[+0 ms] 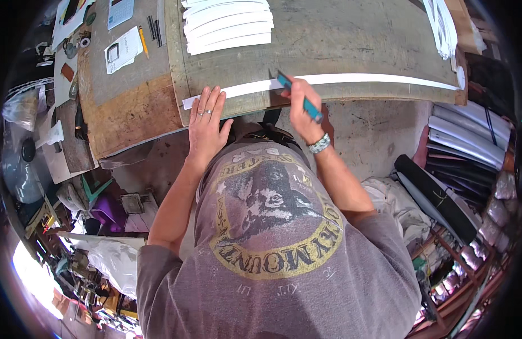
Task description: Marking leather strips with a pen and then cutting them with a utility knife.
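Observation:
A long white strip [357, 78] runs along the near edge of the worktable [351, 45], curving to a small white roll [461, 78] at the right corner. My left hand [205, 127] lies with fingers stretched out over the strip near its left end. In my right hand [301, 113] is a teal utility knife [284, 81], gripped with its front end tilted up to the left over the strip. Whether the blade touches the strip, I cannot tell. Behind my hands, toward the far side, white cut pieces [228, 27] are stacked in overlapping rows.
On the left board are a pencil [143, 42], a paper note [124, 51] and a light blue calculator [121, 12]. More white strips [441, 28] hang together at far right. Silvery and dark rolls [470, 135] of material are piled below the table's right side.

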Demonstrator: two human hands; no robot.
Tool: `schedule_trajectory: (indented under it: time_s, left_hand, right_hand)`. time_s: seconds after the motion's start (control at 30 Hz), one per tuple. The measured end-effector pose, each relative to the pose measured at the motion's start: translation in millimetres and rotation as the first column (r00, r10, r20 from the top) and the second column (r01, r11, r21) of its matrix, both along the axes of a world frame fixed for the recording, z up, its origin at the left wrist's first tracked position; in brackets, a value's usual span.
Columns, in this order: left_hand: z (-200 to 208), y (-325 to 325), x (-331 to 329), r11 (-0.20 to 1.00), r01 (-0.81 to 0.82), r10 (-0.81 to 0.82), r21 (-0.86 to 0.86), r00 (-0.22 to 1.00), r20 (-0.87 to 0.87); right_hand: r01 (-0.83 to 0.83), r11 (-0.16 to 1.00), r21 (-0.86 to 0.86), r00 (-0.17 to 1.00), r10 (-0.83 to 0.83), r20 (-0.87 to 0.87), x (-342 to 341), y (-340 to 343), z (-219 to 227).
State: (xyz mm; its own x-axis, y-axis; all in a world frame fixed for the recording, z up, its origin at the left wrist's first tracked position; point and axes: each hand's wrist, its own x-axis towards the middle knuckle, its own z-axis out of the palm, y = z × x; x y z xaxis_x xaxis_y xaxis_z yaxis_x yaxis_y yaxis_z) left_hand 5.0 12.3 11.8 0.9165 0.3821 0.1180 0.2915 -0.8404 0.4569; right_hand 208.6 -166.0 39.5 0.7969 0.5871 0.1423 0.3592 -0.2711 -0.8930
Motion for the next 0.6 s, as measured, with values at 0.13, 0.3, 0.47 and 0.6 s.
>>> schedule_trajectory:
  time_s: [0.13,0.3,0.47,0.6]
  left_hand:
    - [-4,2,-1,1.000,0.025,-0.025,-0.001,1.000,-0.010]
    - [-7,2,-4,0.999,0.041,-0.040,0.019,0.999,-0.025]
    - [-4,4,-4,0.998,0.051,-0.050,0.028,0.997,-0.051]
    - [-6,4,-4,0.998,0.052,-0.051,0.025,0.998,-0.047]
  right_hand:
    - [-0.013,1.000,0.013,0.999,0.012,0.046,-31,-2,-7]
    - [-0.074,0.997,-0.033,0.994,0.077,0.077,-38,-4,-10]
    - [-0.074,0.996,-0.056,0.993,0.078,0.084,-37,-3,-13]
    - [-0.092,0.994,-0.051,0.990,0.097,0.099,-35,-4,-16]
